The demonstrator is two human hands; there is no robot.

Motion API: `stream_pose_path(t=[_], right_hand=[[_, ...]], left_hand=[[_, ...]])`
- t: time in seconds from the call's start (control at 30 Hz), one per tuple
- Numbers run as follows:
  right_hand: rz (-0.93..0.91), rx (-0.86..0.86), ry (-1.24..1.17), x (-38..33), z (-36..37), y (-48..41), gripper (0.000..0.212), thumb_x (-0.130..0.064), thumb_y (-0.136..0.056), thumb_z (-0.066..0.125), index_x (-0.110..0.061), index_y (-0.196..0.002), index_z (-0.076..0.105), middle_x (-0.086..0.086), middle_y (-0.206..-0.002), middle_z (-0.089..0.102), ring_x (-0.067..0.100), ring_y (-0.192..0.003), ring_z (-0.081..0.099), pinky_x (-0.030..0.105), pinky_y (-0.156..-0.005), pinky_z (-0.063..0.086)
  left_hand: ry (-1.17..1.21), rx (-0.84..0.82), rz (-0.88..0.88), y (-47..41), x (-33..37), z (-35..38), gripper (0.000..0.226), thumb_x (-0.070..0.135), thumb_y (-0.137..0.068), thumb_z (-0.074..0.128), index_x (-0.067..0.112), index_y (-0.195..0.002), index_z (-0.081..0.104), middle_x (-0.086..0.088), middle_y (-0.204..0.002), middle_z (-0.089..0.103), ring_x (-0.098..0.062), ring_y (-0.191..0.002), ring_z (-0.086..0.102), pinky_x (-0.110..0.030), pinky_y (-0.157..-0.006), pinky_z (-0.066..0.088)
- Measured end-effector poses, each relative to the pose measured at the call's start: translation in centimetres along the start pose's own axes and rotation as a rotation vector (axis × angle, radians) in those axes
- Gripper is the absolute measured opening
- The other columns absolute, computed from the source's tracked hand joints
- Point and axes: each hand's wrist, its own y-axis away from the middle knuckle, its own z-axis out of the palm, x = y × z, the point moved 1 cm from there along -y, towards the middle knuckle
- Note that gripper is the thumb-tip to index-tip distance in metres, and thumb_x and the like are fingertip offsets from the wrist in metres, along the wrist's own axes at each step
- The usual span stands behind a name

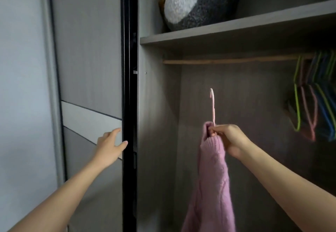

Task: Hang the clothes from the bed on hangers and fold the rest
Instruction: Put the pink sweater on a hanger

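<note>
Right hand (231,140) first: I see its fingers pinched tight on the neck of a pink hanger (213,108) that carries the pink knitted sweater (212,177), held up inside the open wardrobe (156,104) below the wooden rail (236,61), hook upright and not on the rail. Left hand (109,146) lies spread, fingers straight, against the sliding door (91,68) at its dark edge. Bare coloured hangers (314,104) hang at the rail's right end, and a grey plush toy (196,2) sits on the shelf (236,29) above.
</note>
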Motion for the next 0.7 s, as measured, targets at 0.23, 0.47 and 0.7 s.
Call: stream_pose_path(t=[0.23, 0.47, 0.7], right_hand=[[-0.165, -0.008, -0.101, -2.5, 2.3, -8.7, 0.021, 0.006, -0.089, 0.047, -0.007, -0.072, 0.05, 0.002, -0.047, 0.053, 0.011, -0.043, 0.053, 0.021, -0.05, 0.043], [-0.294, -0.031, -0.108, -3.3, 4.7, -16.2, 0.024, 0.01, -0.089, 0.044, -0.004, -0.069, 0.047, 0.005, -0.05, 0.042, 0.008, -0.037, 0.047, 0.014, -0.042, 0.039], [-0.317, 0.007, 0.004, -6.8, 7.5, -20.4, 0.023, 0.006, -0.089, 0.048, -0.002, -0.067, 0.053, 0.002, -0.047, 0.049, 0.016, -0.051, 0.043, 0.025, -0.058, 0.036]], left_hand=[[-0.077, 0.125, 0.051, -7.3, 0.5, 2.9, 0.058, 0.028, -0.092, 0.054, 0.014, -0.144, 0.032, -0.015, -0.143, 0.036, -0.033, -0.132, 0.027, -0.041, -0.105, 0.028], [-0.073, 0.284, 0.143, -16.4, 1.2, 3.0, 0.069, 0.035, -0.092, 0.052, 0.018, -0.149, 0.018, -0.018, -0.153, 0.017, -0.035, -0.137, 0.016, -0.044, -0.11, 0.02], [-0.058, 0.517, 0.203, -22.8, 2.6, 1.8, 0.091, 0.052, -0.085, 0.056, 0.015, -0.151, 0.005, -0.018, -0.157, 0.004, -0.038, -0.143, 0.005, -0.054, -0.111, 0.014]])
